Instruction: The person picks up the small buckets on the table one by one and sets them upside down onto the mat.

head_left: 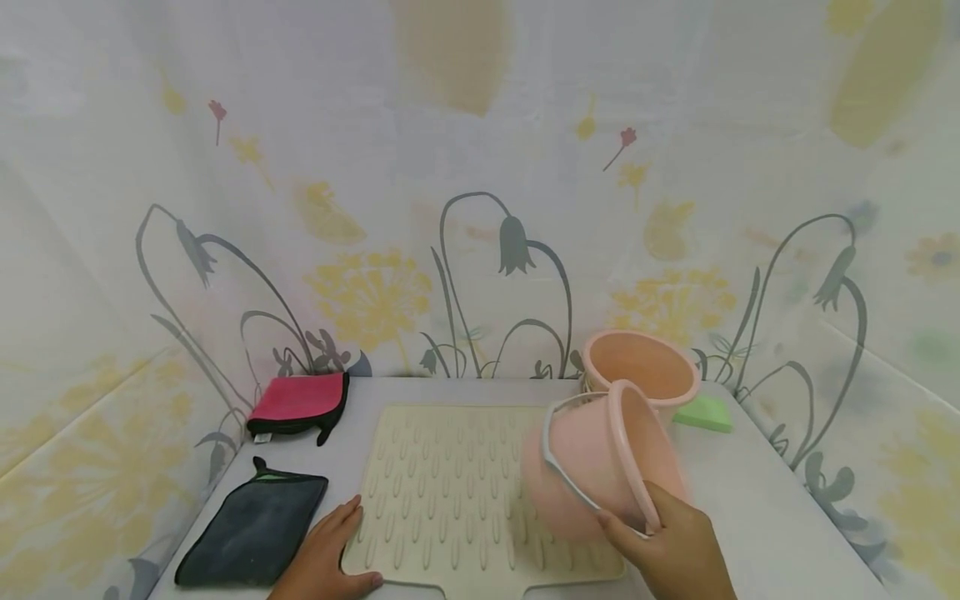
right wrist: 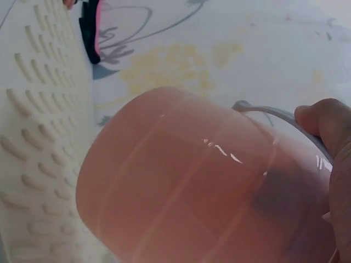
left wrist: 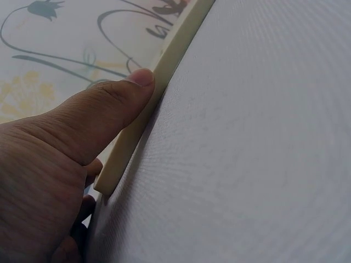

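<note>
In the head view, my right hand [head_left: 678, 542] grips the rim of a small pink bucket [head_left: 577, 467], its thumb over the grey handle. The bucket is tilted, its mouth toward the right, above the right part of a cream ribbed washboard [head_left: 442, 492]. The right wrist view shows the bucket's side [right wrist: 170, 181] and the thumb on the handle [right wrist: 274, 113]. My left hand [head_left: 326, 550] touches the washboard's near left corner with fairly straight fingers along the side. The left wrist view shows that thumb [left wrist: 118, 104] against the board's edge [left wrist: 129, 145].
Behind the held bucket stands another pink bucket [head_left: 641, 367], with a light green block [head_left: 703, 413] beside it. At the left lie a red pouch-like cloth item [head_left: 300, 400] with black trim and a dark one [head_left: 251, 529]. A flower-printed curtain [head_left: 480, 167] surrounds the white table [head_left: 757, 500].
</note>
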Motion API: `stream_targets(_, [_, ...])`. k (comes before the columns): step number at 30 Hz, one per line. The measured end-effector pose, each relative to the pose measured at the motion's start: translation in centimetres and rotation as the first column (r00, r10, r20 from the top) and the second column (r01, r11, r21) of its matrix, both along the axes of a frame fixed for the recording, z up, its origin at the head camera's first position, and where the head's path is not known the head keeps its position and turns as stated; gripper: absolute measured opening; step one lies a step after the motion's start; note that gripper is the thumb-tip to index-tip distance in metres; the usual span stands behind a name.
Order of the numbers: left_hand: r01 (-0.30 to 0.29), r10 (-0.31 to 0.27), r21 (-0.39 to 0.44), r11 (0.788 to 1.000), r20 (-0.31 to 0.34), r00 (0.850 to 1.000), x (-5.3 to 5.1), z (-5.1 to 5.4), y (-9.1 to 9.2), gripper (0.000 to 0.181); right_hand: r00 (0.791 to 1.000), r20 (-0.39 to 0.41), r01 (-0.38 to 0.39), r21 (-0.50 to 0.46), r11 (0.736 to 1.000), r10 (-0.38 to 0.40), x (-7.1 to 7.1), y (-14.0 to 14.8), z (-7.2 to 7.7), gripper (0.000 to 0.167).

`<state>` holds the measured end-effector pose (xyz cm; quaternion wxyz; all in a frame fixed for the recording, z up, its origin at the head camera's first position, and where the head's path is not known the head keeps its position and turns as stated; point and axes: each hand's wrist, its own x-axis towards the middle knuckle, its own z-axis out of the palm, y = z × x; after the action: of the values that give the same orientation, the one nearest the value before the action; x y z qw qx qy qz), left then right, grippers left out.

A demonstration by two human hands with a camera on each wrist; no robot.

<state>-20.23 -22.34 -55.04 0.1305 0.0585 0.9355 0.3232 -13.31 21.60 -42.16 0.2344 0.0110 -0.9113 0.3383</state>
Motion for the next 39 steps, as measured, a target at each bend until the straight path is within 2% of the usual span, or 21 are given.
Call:
stream_targets(3, [-0.001, 0.000, 0.008, 1.000, 0.002, 1.000, 0.0, -0.1, 0.0, 0.120, 1.000, -0.012, 0.017, -0.031, 0.999, -0.017, -0.2, -0.5, -0.4, 0.035])
stream_targets(9, [-0.012, 0.012, 0.000, 1.000, 0.004, 1.000, 0.1, 0.0, 0.0, 0.122, 1.000, -0.009, 0.009, -0.134, 0.991, -0.010, -0.8, -1.4, -1.2, 0.036])
stream_targets(17, [-0.015, 0.015, -0.002, 1.000, 0.006, 1.000, 0.0, 0.0, 0.0, 0.122, 1.000, 0.012, -0.006, -0.265, 0.964, 0.010, -1.8, -2.5, -2.0, 0.038])
stream_targets(27, [-0.028, 0.027, 0.012, 1.000, 0.032, 0.999, -0.1, 0.2, 0.1, 0.122, 0.996, 0.072, -0.020, -0.422, 0.906, 0.056, -3.7, -3.7, -3.8, 0.040])
stream_targets(33, [-0.008, 0.008, 0.031, 0.999, 0.020, 1.000, 0.1, 0.5, 0.0, 0.115, 0.991, 0.062, -0.068, -0.530, 0.845, 0.119, -4.4, -4.4, -4.4, 0.037])
stream_targets(36, [-0.034, 0.034, 0.008, 0.999, 0.019, 0.999, 0.0, 1.0, 0.4, 0.108, 0.987, 0.062, -0.088, -0.571, 0.816, 0.150, -4.5, -4.7, -4.6, 0.037])
stream_targets(39, [-0.092, 0.092, -0.009, 0.996, 0.018, 0.996, -0.1, 1.6, 1.1, 0.100, 0.982, 0.060, -0.105, -0.613, 0.783, 0.179, -4.6, -5.1, -4.9, 0.037])
